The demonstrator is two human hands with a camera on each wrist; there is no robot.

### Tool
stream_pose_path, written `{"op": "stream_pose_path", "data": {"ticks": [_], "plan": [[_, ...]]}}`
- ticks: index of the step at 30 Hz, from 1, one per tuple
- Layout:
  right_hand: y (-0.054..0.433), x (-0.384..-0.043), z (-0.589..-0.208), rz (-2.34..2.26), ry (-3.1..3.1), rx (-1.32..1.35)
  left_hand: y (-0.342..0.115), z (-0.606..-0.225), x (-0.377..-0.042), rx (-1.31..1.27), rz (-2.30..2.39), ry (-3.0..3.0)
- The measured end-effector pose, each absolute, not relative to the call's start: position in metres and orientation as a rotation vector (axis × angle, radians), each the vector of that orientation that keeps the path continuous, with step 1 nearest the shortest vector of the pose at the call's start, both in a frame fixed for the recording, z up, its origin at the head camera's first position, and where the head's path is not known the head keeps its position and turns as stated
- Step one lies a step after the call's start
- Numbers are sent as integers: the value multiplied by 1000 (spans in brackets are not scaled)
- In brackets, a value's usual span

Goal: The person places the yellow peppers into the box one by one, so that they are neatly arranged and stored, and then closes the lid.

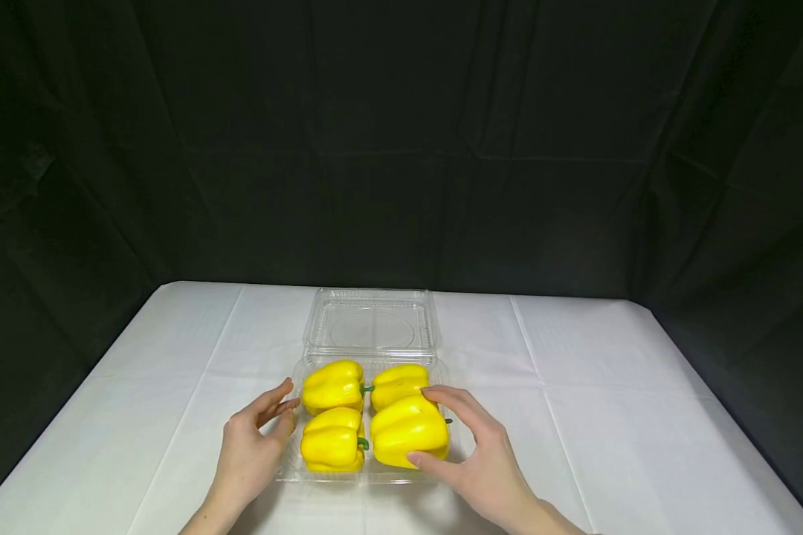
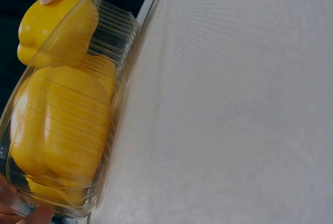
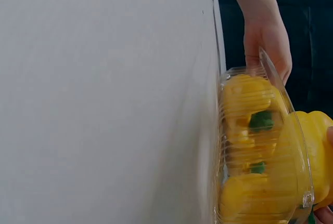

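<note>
A hinged clear plastic container holds yellow bell peppers in two rows. My left hand is at its left side, with thumb and fingers around the rim; in the left wrist view those fingertips touch the container's corner. My right hand grips the front-right pepper between thumb and fingers. That pepper is tilted and sits higher than the others, partly above the rim in the left wrist view. Beside it are the front-left pepper, the back-left pepper and the back-right pepper, which is partly covered.
The container's transparent lid lies folded back, away from me. Under everything is a table with a creased white cloth. Black curtains stand behind the table and along both sides.
</note>
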State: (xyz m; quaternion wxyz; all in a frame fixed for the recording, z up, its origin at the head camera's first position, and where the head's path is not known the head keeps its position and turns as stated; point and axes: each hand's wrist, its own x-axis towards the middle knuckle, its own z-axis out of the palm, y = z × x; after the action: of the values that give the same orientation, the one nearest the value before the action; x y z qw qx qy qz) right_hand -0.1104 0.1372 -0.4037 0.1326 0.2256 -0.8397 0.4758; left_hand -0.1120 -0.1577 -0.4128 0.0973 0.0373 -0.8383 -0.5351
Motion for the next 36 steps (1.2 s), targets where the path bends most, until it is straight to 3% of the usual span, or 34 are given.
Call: {"op": "stream_pose_path", "data": {"ticks": [36], "plan": [[138, -112, -416, 1315, -2373, 761, -156, -413, -112, 88, -1537, -2490]]}}
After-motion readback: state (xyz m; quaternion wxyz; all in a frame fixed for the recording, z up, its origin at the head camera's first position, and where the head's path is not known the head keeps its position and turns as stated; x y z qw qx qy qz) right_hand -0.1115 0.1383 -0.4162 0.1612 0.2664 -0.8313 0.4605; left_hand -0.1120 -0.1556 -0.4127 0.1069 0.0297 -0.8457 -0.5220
